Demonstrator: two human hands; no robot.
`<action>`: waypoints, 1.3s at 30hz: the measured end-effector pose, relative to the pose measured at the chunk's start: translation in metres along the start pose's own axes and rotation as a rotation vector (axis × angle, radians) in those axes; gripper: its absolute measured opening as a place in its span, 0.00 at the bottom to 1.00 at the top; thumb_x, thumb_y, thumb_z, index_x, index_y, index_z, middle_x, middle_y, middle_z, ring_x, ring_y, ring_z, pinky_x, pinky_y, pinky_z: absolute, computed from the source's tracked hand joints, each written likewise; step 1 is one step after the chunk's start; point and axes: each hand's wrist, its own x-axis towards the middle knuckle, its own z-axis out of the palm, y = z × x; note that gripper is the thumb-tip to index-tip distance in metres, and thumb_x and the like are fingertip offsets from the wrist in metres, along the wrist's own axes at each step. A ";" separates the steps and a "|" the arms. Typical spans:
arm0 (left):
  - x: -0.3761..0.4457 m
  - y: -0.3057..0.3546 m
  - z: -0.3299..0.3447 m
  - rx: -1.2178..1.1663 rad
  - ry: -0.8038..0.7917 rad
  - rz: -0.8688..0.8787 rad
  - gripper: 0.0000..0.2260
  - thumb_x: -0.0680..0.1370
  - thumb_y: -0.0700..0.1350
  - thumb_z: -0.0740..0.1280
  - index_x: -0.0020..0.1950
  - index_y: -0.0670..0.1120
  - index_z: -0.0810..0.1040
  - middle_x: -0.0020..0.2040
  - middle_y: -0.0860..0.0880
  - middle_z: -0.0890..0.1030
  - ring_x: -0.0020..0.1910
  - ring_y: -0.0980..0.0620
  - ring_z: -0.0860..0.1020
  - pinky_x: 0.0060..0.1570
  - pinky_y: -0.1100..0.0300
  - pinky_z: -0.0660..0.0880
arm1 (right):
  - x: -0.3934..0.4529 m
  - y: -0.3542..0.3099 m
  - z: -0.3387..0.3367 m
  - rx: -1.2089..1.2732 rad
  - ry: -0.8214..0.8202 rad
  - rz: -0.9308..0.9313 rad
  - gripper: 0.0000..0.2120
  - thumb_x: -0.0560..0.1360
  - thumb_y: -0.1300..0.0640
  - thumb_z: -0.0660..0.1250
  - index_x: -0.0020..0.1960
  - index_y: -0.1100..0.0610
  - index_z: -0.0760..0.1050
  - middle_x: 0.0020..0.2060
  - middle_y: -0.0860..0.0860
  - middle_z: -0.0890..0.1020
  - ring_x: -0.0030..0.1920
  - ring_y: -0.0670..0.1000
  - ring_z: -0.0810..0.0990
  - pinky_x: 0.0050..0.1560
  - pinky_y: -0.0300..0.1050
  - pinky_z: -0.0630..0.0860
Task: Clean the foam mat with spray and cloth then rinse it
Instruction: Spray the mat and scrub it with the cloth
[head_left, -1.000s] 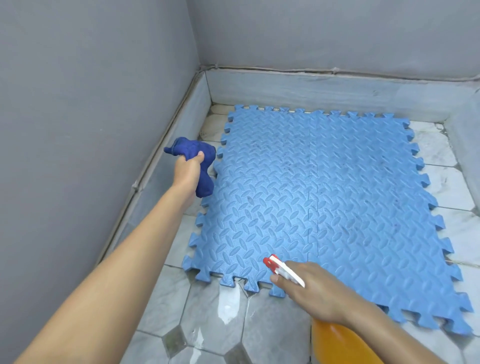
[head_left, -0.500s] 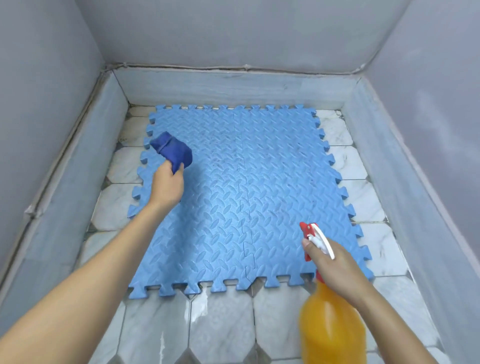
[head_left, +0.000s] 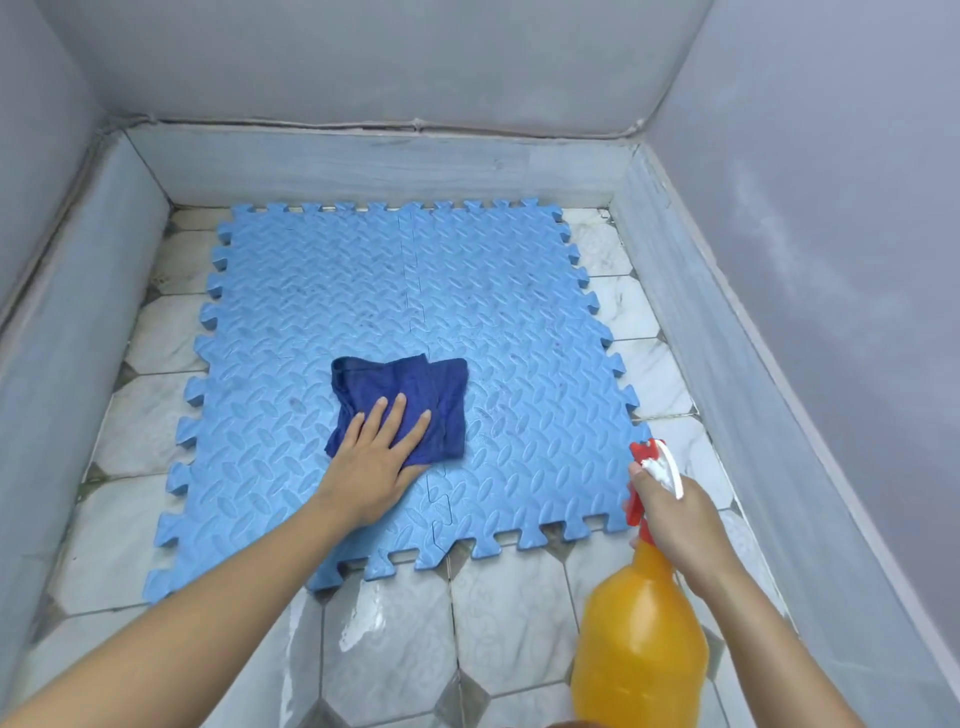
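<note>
Left hand (head_left: 375, 464) is lying flat, fingers spread, palm pressing on the near-left part of the cloth (head_left: 410, 405); not gripping, cloth is spreading out beyond the fingertips on the mat (head_left: 519, 322), which is lying on the tiled floor (head_left: 395, 644). Right hand (head_left: 675, 519) is closing around the spray bottle (head_left: 641, 644) neck, bottle body hanging below the grip, nozzle above it; a finger is probably sitting on the trigger
</note>
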 end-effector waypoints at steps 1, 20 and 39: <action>-0.002 -0.001 0.004 0.048 0.011 0.018 0.33 0.77 0.67 0.35 0.78 0.53 0.52 0.78 0.44 0.52 0.76 0.40 0.54 0.73 0.44 0.52 | 0.001 0.000 0.001 -0.019 -0.003 -0.004 0.19 0.79 0.47 0.61 0.42 0.63 0.77 0.33 0.55 0.82 0.35 0.59 0.82 0.46 0.54 0.80; -0.007 0.001 -0.005 0.106 -0.048 0.027 0.36 0.70 0.65 0.20 0.76 0.58 0.38 0.77 0.49 0.40 0.77 0.44 0.43 0.74 0.46 0.45 | 0.003 -0.066 0.029 0.276 -0.253 -0.223 0.14 0.73 0.41 0.69 0.55 0.47 0.78 0.41 0.50 0.82 0.41 0.48 0.81 0.36 0.43 0.79; -0.049 -0.056 -0.001 0.094 -0.001 -0.217 0.31 0.75 0.60 0.35 0.77 0.53 0.42 0.78 0.48 0.44 0.77 0.44 0.46 0.73 0.43 0.51 | 0.019 -0.101 0.074 0.071 -0.313 -0.253 0.18 0.76 0.42 0.65 0.51 0.58 0.76 0.40 0.53 0.78 0.39 0.50 0.76 0.34 0.43 0.76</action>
